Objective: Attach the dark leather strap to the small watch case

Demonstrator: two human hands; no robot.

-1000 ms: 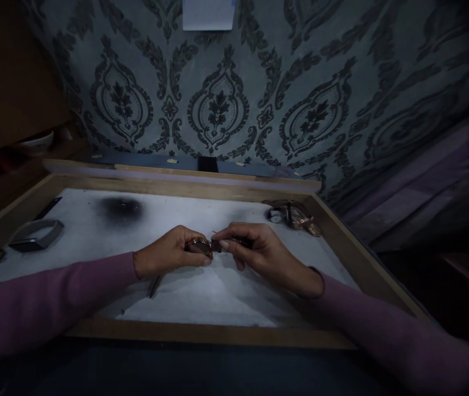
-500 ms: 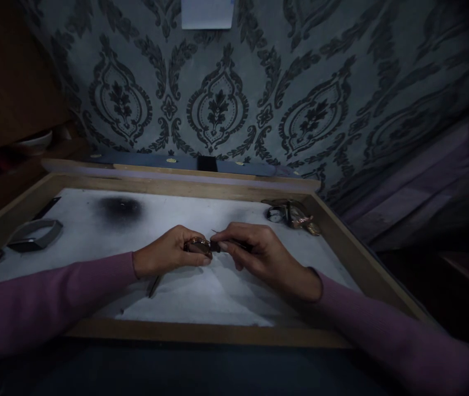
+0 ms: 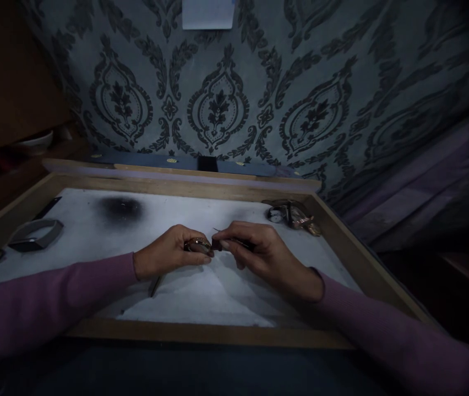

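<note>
My left hand (image 3: 174,253) grips a gold-coloured round wristwatch (image 3: 197,246) between thumb and fingers, its case tilted on edge. Close by on the right, my right hand (image 3: 259,250) pinches a dark strap-like piece (image 3: 217,244), whose end meets the watch's right edge. Whether the two are joined I cannot make out. A thin dark point sticks out above the right fingertips; the rest of it is hidden in the hand. Beneath my left wrist, a slim flat stick-like object (image 3: 154,286) lies on the white sheet (image 3: 185,302).
A wooden-rimmed tray (image 3: 201,333) surrounds the sheet. At its left stands a grey band-shaped watch (image 3: 36,235), with dark flat pieces near the rim. Several watches (image 3: 294,215) are heaped at the back right. Behind rises a patterned wall (image 3: 218,104); a wooden cabinet (image 3: 11,71) is at left.
The watch has turned slightly in my left hand, showing a lighter face. My right hand has shifted a little to the right with the dark piece.
</note>
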